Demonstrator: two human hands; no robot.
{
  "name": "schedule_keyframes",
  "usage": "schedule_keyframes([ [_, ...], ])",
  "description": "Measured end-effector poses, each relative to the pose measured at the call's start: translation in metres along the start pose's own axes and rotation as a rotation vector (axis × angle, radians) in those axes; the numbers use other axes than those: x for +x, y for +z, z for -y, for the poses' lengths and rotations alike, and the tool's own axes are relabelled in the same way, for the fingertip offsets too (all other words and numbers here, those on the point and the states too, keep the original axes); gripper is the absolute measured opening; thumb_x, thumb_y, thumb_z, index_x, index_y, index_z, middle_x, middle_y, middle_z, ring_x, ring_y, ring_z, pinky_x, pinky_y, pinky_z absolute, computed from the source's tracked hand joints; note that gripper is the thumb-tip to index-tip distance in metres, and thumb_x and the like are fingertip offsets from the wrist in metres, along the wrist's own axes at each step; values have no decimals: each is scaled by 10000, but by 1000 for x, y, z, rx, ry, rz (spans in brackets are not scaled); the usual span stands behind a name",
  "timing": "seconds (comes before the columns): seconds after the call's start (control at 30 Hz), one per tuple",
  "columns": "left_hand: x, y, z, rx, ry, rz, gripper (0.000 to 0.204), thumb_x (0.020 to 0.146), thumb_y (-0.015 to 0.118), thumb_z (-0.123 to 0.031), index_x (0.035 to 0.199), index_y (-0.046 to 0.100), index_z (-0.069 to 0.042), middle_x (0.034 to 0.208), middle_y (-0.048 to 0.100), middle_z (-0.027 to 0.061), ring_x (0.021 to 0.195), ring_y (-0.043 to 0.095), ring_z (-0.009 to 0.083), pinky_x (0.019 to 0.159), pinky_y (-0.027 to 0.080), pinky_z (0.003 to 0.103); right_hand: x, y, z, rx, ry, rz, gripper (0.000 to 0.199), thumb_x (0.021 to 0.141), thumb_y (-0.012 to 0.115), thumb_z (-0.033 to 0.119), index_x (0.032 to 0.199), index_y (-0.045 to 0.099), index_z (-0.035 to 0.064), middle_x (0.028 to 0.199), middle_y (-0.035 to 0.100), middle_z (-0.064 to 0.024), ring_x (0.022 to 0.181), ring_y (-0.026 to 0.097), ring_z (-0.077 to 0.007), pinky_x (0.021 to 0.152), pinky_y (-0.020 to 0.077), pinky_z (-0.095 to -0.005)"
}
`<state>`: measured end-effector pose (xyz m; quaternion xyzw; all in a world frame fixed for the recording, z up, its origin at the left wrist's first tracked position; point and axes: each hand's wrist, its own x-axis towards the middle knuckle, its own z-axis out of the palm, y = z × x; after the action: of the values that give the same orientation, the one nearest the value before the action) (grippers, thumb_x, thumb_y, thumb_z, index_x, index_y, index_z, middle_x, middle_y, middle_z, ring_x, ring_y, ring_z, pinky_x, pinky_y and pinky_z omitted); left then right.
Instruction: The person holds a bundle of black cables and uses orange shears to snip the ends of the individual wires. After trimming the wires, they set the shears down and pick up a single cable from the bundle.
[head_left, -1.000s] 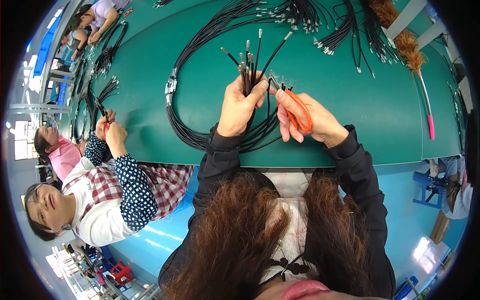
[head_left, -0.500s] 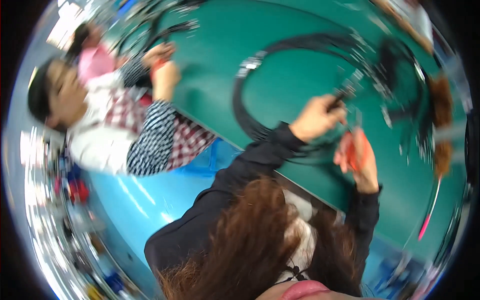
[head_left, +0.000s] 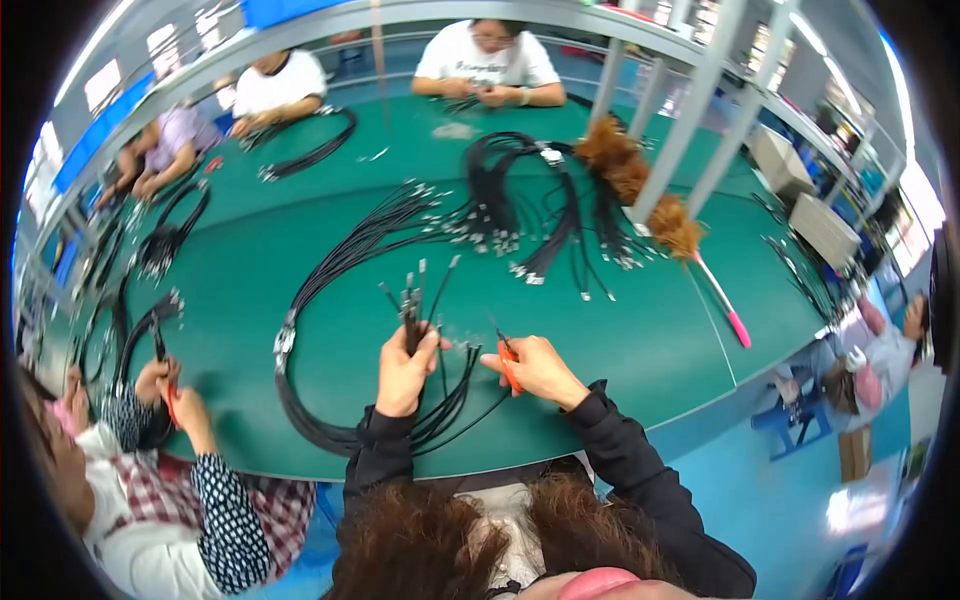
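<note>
My left hand [head_left: 403, 378] is closed around several black cables [head_left: 411, 318], whose metal tips stick up above the fist. Just to its right, my right hand [head_left: 546, 370] grips small orange-handled scissors [head_left: 509, 366], blades pointing up and away from me. Between the hands, loose cable ends [head_left: 468, 362] fan out over the table, with small clear scraps [head_left: 462, 336] beyond them. A long curved bundle of black cables [head_left: 292, 385], bound by a pale tie [head_left: 285, 341], loops round the left side of my left hand.
Farther off on the green table [head_left: 640, 350] lie more black cable bundles [head_left: 495, 180] and a brown duster [head_left: 672, 225] with a pink-ended handle. Metal frame posts [head_left: 690, 120] rise behind it. A co-worker with orange-handled scissors [head_left: 172, 403] sits at my left; others work across the table.
My view has swung, now showing the table's far side. Both hands keep their hold: cables in the left, scissors in the right. The earlier picture is blurred.
</note>
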<state>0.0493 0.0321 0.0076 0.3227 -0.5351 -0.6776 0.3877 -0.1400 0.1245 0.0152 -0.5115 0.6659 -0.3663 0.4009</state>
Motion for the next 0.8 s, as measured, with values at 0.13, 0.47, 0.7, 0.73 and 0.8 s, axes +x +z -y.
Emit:
schedule_keyframes([
  [0.13, -1, -1, -1, 38, 12, -15, 76, 903, 555, -92, 924, 554, -19, 783, 641, 63, 542, 443, 45, 486, 327, 189, -12, -28, -8, -507, -9, -166, 293, 809, 652, 247, 733, 564, -22, 656, 586, -152, 600, 610, -320, 578, 494, -413],
  [0.47, -1, -1, 3, 12, 54, -5, 64, 898, 558, -97, 897, 555, -33, 771, 645, 65, 526, 442, 44, 475, 332, 193, -5, -125, -44, -1105, -177, -81, 223, 732, 654, 189, 661, 581, -9, 687, 603, -201, 706, 616, -378, 646, 498, -455],
  [0.7, -4, -20, 13, 90, 67, -26, 129, 880, 553, -106, 952, 551, 1, 797, 627, 40, 613, 465, 62, 539, 374, 212, 105, -230, 92, -1007, -532, -729, 200, 827, 605, 183, 922, 641, 10, 817, 632, -191, 739, 617, -326, 663, 492, -409],
  [0.73, 0, -21, 20, 165, 124, -22, 150, 868, 553, -106, 966, 547, 7, 802, 623, 33, 641, 476, 71, 565, 391, 223, 120, -257, 100, -1078, -674, -782, 221, 842, 603, 197, 947, 634, 6, 899, 636, -185, 805, 614, -318, 709, 483, -399],
  [0.8, 4, -11, 21, 112, 230, -18, 276, 830, 557, -105, 1071, 560, 29, 824, 630, 48, 745, 564, 101, 661, 457, 266, 157, -360, 98, -1303, -836, -857, 291, 882, 576, 214, 1070, 613, -4, 1113, 604, -172, 1023, 567, -320, 850, 460, -372],
])
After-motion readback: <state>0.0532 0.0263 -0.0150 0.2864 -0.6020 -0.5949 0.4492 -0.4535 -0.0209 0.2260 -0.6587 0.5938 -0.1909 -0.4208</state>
